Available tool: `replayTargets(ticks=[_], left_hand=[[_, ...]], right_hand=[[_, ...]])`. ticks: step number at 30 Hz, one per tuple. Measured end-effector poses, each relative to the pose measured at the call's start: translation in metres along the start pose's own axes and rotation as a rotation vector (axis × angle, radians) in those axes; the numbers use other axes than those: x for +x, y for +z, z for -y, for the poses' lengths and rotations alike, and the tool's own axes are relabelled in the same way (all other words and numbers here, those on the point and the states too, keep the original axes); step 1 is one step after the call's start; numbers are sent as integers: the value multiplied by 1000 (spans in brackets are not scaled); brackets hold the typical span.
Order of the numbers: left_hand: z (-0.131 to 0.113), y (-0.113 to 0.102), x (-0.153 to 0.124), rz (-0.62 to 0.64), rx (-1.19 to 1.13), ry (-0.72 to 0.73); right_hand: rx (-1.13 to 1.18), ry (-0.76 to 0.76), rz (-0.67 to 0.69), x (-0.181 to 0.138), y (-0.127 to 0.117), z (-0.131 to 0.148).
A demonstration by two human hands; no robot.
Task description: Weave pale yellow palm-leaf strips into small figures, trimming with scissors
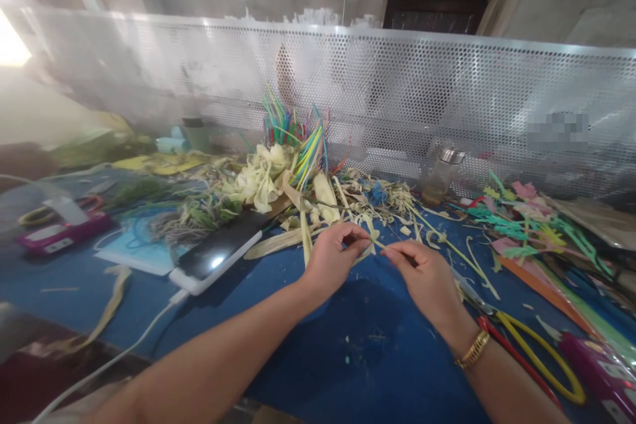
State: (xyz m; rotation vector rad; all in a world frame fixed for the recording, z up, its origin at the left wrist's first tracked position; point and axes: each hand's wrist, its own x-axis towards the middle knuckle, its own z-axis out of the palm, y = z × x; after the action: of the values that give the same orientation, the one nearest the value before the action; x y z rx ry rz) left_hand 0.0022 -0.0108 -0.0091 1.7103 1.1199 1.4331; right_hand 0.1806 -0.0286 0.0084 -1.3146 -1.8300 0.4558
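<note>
Both hands meet over a blue table. My left hand is closed in a pinch on a pale yellow leaf strip. My right hand, with a gold bracelet at the wrist, pinches the other end of the same strip. Just behind the hands lies a heap of cut pale leaf strips, and a bundle of coloured sticks stands up from it.
A phone on a white cable lies left of the hands. Scissors with yellow and red handles lie at the right, beside coloured paper cut-outs. A pink case sits far left. A perforated metal screen closes the back.
</note>
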Motion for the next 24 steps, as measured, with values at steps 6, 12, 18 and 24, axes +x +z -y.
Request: replayTargets(ticks=[6,12,18,24], left_hand=[[3,1,1,-9,-37,-23],[6,2,1,39,-29,-63],[-3,0,0,-2,-73,-86],[-9,2,-3,5,-88,-137]], right_hand=[[19,-55,-49,1,-1,3],[53,5,-84,0,0,4],[177,77,-58,-1,1,2],[287,115,-74,-2,7,4]])
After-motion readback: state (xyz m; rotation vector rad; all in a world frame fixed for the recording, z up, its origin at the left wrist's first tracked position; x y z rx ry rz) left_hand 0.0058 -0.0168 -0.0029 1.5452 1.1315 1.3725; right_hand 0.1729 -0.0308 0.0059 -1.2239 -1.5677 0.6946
